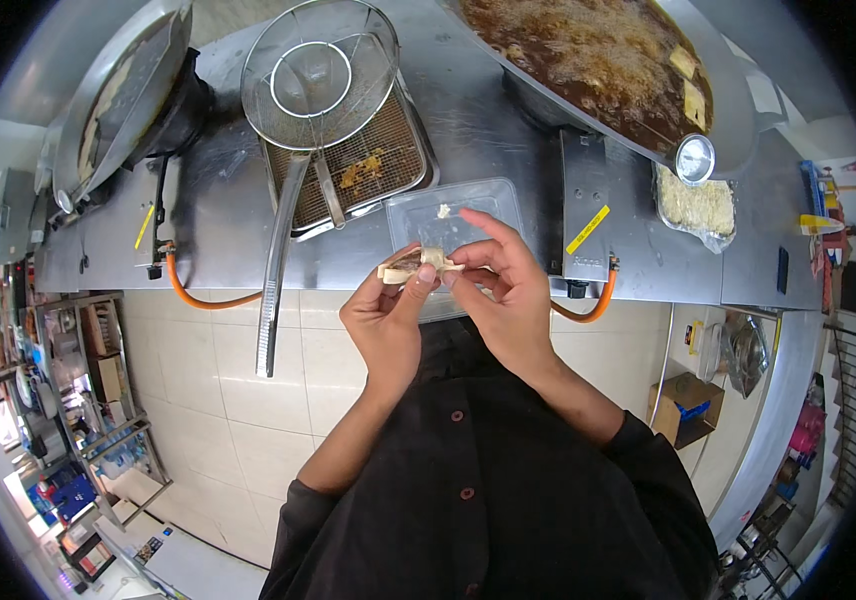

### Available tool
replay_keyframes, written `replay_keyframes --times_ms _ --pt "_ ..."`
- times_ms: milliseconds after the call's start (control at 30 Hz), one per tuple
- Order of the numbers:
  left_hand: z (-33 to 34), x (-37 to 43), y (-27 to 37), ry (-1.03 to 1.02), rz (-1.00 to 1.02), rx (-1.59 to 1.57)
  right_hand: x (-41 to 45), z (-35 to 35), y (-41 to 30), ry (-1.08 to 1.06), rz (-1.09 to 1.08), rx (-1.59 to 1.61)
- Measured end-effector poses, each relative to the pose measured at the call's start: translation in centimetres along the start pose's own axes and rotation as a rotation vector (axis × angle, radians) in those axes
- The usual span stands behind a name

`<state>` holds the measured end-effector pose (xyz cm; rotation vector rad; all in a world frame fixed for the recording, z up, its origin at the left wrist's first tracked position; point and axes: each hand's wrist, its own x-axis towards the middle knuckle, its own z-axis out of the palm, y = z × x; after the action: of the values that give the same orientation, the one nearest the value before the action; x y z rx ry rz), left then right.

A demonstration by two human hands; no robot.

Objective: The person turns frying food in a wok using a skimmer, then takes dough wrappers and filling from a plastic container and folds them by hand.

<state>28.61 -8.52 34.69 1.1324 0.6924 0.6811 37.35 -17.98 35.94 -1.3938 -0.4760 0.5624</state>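
My left hand [390,307] grips a small pale piece of food [402,268] with a brown filling or core, partly wrapped by a light strip. My right hand [506,292] pinches the right end of that piece with thumb and fingers, its index finger raised. Both hands are above the near edge of a clear plastic container [454,193], where a small white scrap [443,211] lies. To the left, a wire strainer [320,75] and a tong-like metal utensil [285,262] rest over a mesh rack tray [368,184] with golden crumbs.
Bubbling brown oil [578,52] fills a large wok at the upper right, with pale pieces [694,105] floating at its edge. A metal ladle or knob [695,159] is at its rim. Another wok [124,97] stands left. Orange gas hoses [589,313] hang by the counter edge.
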Motion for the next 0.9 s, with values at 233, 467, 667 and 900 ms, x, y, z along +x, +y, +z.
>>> replay_keyframes --times_ms 233,467,667,900 --pt "-0.1 -0.1 -0.2 -0.010 -0.082 -0.070 -0.2 -0.3 0.1 0.030 -0.002 -0.008" --pt "0.0 -0.3 -0.3 -0.042 -0.035 -0.007 0.1 -0.6 0.7 0.008 -0.040 -0.066" --pt "0.1 -0.3 -0.5 -0.036 0.014 0.083 0.4 -1.2 1.4 -0.001 0.028 0.020" --pt "0.1 -0.2 -0.1 -0.039 0.018 0.064 0.7 -1.2 0.5 0.009 0.161 0.238"
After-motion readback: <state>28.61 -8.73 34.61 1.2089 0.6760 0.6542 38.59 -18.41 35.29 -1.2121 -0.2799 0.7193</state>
